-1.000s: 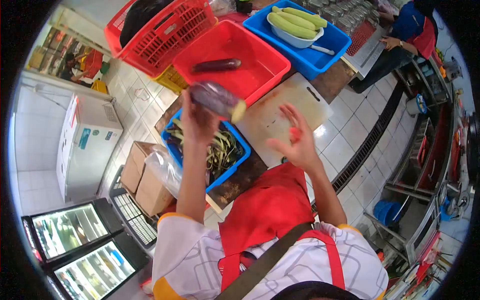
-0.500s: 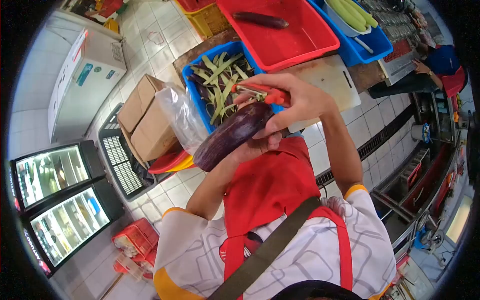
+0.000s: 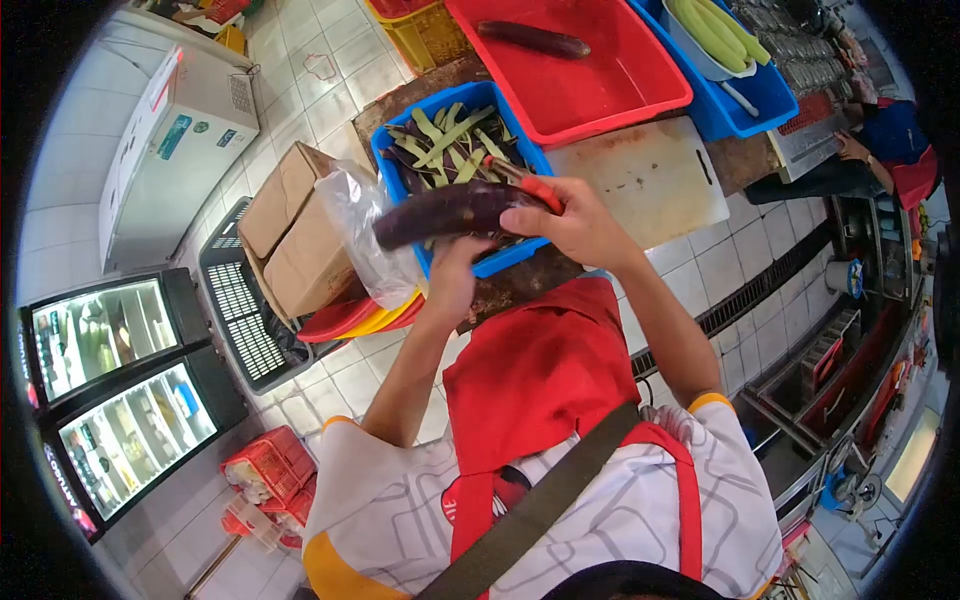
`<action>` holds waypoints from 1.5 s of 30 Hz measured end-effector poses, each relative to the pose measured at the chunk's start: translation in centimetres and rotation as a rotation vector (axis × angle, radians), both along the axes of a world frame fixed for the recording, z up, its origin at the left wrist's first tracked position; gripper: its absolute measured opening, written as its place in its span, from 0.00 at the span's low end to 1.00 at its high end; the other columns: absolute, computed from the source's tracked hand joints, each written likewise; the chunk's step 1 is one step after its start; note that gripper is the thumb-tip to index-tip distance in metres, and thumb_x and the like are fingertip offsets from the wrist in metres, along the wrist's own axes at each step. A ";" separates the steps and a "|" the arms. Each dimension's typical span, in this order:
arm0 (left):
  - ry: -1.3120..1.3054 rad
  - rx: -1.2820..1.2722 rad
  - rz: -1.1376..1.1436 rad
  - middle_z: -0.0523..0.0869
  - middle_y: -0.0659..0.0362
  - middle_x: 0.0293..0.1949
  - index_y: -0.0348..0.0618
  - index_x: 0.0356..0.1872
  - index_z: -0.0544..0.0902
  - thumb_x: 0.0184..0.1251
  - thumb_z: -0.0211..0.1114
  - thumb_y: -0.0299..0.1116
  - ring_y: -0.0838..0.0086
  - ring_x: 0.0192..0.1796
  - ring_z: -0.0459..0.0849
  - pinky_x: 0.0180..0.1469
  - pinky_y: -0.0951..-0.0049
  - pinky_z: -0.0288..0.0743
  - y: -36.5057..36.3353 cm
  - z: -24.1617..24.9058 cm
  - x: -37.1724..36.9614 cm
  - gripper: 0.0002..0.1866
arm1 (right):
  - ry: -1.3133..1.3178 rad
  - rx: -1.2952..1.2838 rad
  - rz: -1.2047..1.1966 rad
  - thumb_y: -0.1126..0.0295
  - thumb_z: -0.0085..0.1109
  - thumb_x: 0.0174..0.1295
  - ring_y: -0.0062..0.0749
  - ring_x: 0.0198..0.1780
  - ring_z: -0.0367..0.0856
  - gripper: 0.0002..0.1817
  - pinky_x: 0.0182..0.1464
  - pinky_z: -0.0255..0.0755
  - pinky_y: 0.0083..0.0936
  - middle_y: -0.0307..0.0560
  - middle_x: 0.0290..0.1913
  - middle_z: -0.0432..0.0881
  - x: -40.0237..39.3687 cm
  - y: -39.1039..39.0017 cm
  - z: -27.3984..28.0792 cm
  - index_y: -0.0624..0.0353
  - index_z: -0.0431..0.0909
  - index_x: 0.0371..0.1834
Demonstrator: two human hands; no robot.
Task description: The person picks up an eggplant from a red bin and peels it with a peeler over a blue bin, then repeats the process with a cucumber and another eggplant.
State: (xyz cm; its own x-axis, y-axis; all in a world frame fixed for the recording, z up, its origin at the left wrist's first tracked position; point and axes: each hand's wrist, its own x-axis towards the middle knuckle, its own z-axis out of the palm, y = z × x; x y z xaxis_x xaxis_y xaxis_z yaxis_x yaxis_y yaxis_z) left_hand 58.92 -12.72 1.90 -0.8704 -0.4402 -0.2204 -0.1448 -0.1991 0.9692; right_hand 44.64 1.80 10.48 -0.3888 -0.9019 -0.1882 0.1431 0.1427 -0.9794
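step: peeling | left hand [image 3: 452, 280] clasps eggplant [image 3: 450, 211] from below, over blue peel bin [image 3: 392, 150] | right hand [image 3: 570, 225] closed on red peeler [image 3: 528, 185] | tip: long light strokes away from fingers, rotate after each

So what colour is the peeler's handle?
Red. The peeler in the right hand shows best in the head view.

Both hands grip a long dark purple eggplant [image 3: 450, 212] over the blue plastic peel-filled tub [image 3: 395, 136]; a red-handled peeler [image 3: 528, 186] sits at its three o'clock end.
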 end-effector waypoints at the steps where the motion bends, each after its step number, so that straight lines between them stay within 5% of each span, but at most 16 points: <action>1: 0.003 -0.003 0.000 0.80 0.57 0.47 0.43 0.54 0.76 0.70 0.54 0.42 0.68 0.50 0.79 0.55 0.68 0.71 0.5 2.0 -0.9 0.18 | -0.144 -0.059 -0.155 0.66 0.69 0.58 0.17 0.40 0.77 0.19 0.45 0.72 0.17 0.40 0.38 0.83 0.8 -0.5 -1.1 0.65 0.80 0.49; 3: 0.376 0.498 0.256 0.82 0.58 0.48 0.42 0.54 0.75 0.75 0.48 0.47 0.67 0.51 0.80 0.56 0.65 0.72 1.9 6.3 -2.6 0.20 | -0.284 -0.115 -0.296 0.63 0.67 0.61 0.19 0.42 0.77 0.21 0.47 0.73 0.20 0.41 0.40 0.83 2.3 -1.1 -2.1 0.66 0.80 0.52; 4: 0.373 0.500 0.263 0.82 0.58 0.48 0.42 0.54 0.75 0.75 0.48 0.47 0.67 0.51 0.80 0.56 0.65 0.72 1.8 6.9 -2.9 0.20 | -0.288 -0.111 -0.292 0.63 0.67 0.61 0.19 0.42 0.77 0.21 0.47 0.73 0.20 0.41 0.40 0.83 2.7 -1.0 -1.8 0.66 0.80 0.52; 6: 0.267 0.659 0.431 0.82 0.58 0.45 0.43 0.53 0.75 0.74 0.48 0.50 0.64 0.49 0.81 0.56 0.64 0.73 0.6 7.4 -4.1 0.22 | 0.148 0.019 -0.207 0.59 0.65 0.63 0.24 0.45 0.77 0.25 0.52 0.72 0.24 0.43 0.43 0.83 3.4 -1.0 -1.0 0.67 0.76 0.56; 11: 0.276 0.600 0.147 0.83 0.53 0.40 0.41 0.49 0.76 0.75 0.42 0.58 0.67 0.42 0.83 0.46 0.61 0.79 -3.8 5.8 -4.4 0.28 | 0.018 -0.007 -0.257 0.59 0.55 0.70 0.30 0.50 0.78 0.25 0.57 0.68 0.27 0.51 0.47 0.81 2.0 0.0 -0.2 0.67 0.70 0.62; 13: 0.196 0.540 0.183 0.84 0.54 0.41 0.41 0.52 0.76 0.76 0.42 0.56 0.67 0.41 0.83 0.46 0.62 0.79 -3.7 6.9 -4.8 0.28 | 0.639 -0.151 -0.322 0.65 0.50 0.71 0.43 0.45 0.81 0.20 0.51 0.72 0.31 0.55 0.45 0.81 1.3 0.0 0.4 0.64 0.70 0.61; 16: 0.057 0.408 0.181 0.83 0.56 0.44 0.39 0.57 0.75 0.78 0.41 0.54 0.69 0.42 0.83 0.49 0.66 0.78 -3.7 5.9 -4.7 0.28 | 0.803 -0.055 -0.249 0.68 0.50 0.69 0.53 0.39 0.79 0.16 0.43 0.75 0.37 0.56 0.42 0.79 1.0 -0.6 2.9 0.59 0.72 0.59; 22: 0.137 0.159 0.122 0.80 0.59 0.53 0.37 0.61 0.74 0.80 0.37 0.51 0.77 0.52 0.79 0.58 0.74 0.71 -2.6 6.9 -4.4 0.29 | 1.131 0.014 -0.343 0.70 0.54 0.64 0.51 0.33 0.81 0.12 0.31 0.76 0.43 0.51 0.35 0.75 0.9 -3.2 4.7 0.54 0.73 0.50; 32: 0.115 0.117 0.077 0.82 0.60 0.50 0.37 0.61 0.73 0.79 0.40 0.53 0.78 0.48 0.81 0.53 0.75 0.74 -4.3 7.6 -3.4 0.29 | 1.147 0.062 -0.294 0.72 0.56 0.60 0.51 0.33 0.81 0.16 0.31 0.78 0.42 0.50 0.37 0.76 1.0 -4.7 4.5 0.52 0.72 0.52; 45: 0.115 0.160 0.089 0.81 0.60 0.49 0.38 0.61 0.72 0.79 0.41 0.52 0.79 0.46 0.81 0.50 0.77 0.75 -3.4 7.3 -3.7 0.28 | 1.058 -0.015 -0.338 0.69 0.53 0.68 0.54 0.34 0.78 0.11 0.34 0.72 0.42 0.55 0.34 0.77 0.8 -4.9 4.5 0.59 0.77 0.51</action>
